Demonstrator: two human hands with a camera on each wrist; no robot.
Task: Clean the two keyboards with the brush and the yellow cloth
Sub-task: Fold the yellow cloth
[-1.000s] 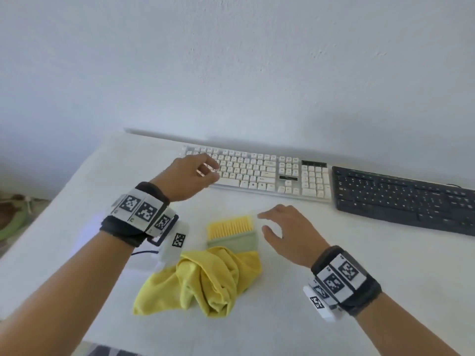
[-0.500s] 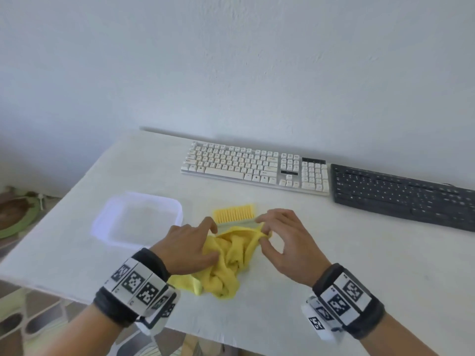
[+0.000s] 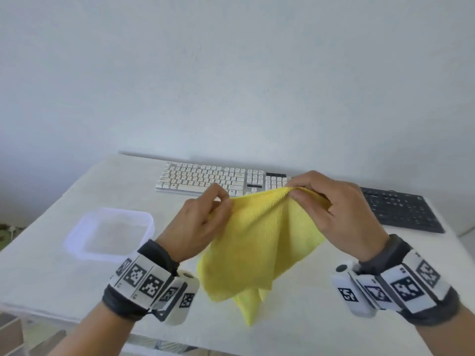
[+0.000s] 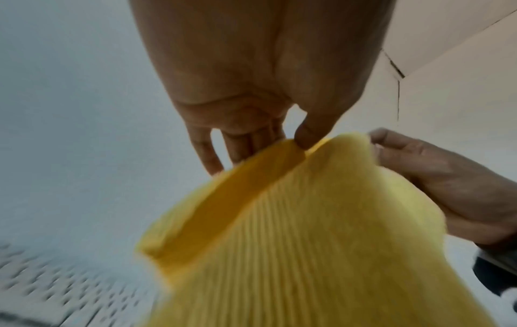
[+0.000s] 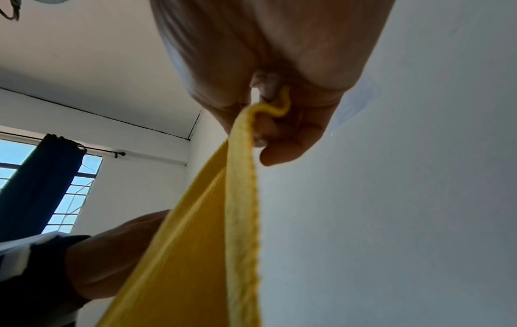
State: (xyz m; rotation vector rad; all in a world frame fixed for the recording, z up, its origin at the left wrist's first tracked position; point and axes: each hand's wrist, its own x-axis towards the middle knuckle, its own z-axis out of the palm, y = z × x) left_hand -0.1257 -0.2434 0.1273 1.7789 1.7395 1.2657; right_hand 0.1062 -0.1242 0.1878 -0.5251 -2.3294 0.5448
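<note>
Head view: left hand (image 3: pixel 200 222) and right hand (image 3: pixel 339 211) each pinch the top edge of the yellow cloth (image 3: pixel 257 242), lifted above the near worktop (image 3: pixel 51 273); white keyboard (image 3: pixel 205 179) and black keyboard (image 3: pixel 401 209) lie far. Brush unseen.

Left wrist: thumb-and-finger grip on the hem.

Right wrist: same pinch.

Step, likely: spreading the cloth; next, fold it, then wipe.

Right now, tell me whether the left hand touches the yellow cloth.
Touching: the left wrist view shows the left hand pinching the ribbed yellow cloth edge.
</note>
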